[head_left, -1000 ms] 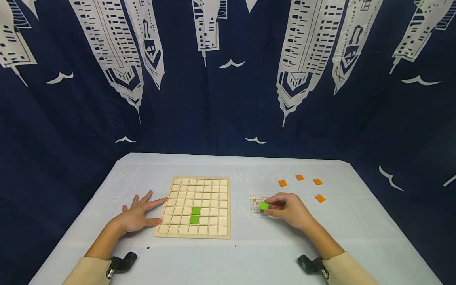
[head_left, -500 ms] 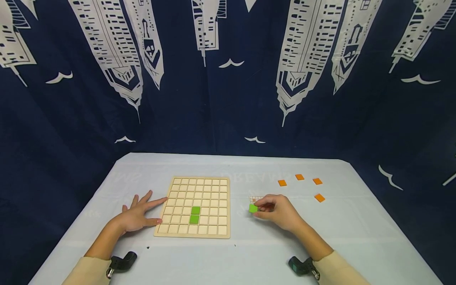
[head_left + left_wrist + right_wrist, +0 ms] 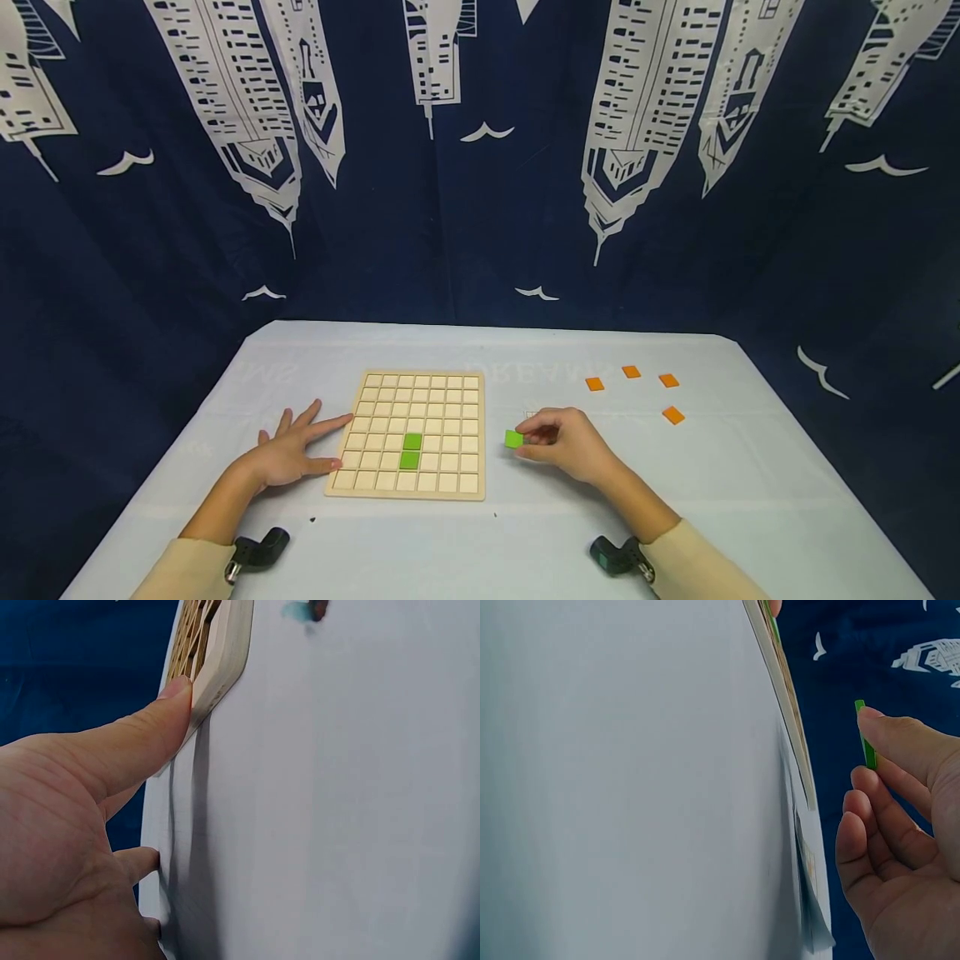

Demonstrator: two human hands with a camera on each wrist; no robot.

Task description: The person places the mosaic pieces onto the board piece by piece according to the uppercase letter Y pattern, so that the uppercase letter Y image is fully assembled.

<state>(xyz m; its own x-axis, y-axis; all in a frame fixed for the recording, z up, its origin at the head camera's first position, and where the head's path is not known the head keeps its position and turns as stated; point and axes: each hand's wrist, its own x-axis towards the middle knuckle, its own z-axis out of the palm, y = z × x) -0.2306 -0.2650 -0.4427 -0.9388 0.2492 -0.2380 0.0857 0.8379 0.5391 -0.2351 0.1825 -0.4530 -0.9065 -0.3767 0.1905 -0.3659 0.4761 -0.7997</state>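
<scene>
A pale wooden grid board [image 3: 442,489] lies on the table, with two green tiles [image 3: 410,451] seated one above the other in its cells. My left hand [image 3: 283,454] rests at the board's left edge, fingers spread; in the left wrist view its thumb [image 3: 142,731] touches the rim. Between thumb and fingertips, my right hand [image 3: 566,446] pinches a flat green tile [image 3: 513,438] just right of the board. The right wrist view shows that tile [image 3: 866,735] edge-on, held above the table. Beneath the right hand, a small printed grid card [image 3: 531,414] is mostly hidden.
Several orange tiles [image 3: 632,372] lie scattered at the table's back right. The white table [image 3: 420,550] carries a small dark speck [image 3: 312,520] near its front left. A dark blue printed curtain [image 3: 450,208] hangs behind it.
My right hand has moved left with the green tile, from over the printed card to near the board's right edge. The left hand has stayed in place.
</scene>
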